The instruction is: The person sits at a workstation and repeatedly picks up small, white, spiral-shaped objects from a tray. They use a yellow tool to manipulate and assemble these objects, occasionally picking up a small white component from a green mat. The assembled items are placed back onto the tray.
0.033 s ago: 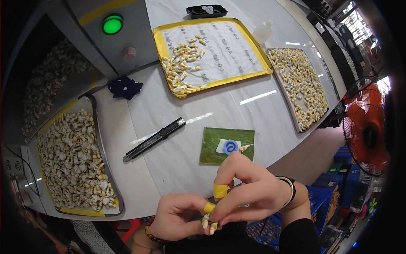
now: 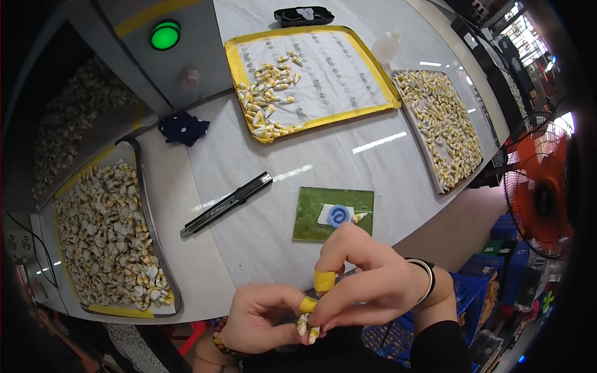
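Both hands meet at the near edge of the table, fingers pinched together. My left hand (image 2: 264, 320) is closed on small white-and-yellow pieces (image 2: 310, 329), whose ends poke out between the fingertips. My right hand (image 2: 373, 280) is closed at the same spot, thumb and fingers pressed against these pieces; its inner fingertips are partly hidden. Yellow tape wraps a finger on each hand. Just beyond the right hand lies a green square plate (image 2: 306, 214) bearing a blue round spiral piece (image 2: 339, 216) on a white patch, with another small white-and-yellow piece (image 2: 360, 217) beside it.
A black utility knife (image 2: 227, 205) lies left of the plate. Trays of small pieces stand at left (image 2: 176, 292), far middle (image 2: 323, 126) and right (image 2: 423, 149). A dark cloth (image 2: 183, 128), white bottle (image 2: 387, 46) and black dish (image 2: 286, 18) are farther off; an orange fan (image 2: 541, 186) stands right.
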Tool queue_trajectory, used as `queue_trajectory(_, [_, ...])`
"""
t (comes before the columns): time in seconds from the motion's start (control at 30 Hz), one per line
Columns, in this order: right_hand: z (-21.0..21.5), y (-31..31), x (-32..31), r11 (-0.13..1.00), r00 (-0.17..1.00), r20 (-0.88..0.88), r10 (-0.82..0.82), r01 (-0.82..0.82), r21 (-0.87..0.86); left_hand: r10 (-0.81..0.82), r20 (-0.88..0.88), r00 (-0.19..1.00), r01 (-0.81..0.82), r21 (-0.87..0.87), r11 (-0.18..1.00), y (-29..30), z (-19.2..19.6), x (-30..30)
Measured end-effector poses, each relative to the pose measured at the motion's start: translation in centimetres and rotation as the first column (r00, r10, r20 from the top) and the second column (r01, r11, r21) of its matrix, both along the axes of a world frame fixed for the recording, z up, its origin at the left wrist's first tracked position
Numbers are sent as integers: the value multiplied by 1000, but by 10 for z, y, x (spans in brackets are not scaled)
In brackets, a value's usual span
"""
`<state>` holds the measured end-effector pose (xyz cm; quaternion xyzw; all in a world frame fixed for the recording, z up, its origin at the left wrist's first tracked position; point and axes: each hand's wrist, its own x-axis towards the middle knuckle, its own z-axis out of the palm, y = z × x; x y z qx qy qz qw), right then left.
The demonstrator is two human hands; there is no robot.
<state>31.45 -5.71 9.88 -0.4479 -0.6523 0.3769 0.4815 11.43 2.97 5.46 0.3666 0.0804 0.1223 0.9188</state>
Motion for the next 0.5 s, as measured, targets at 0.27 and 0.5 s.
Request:
queue_trajectory(0.27, [2,-1,-2,1000,998,-57,30,-30,-8,166,17,986,-166,199,966,-5,9,6])
queue_trajectory(0.5, [-4,-4,-11,980,992,4,-125,123,157,208,200,957,-282,495,822,0,-1,7])
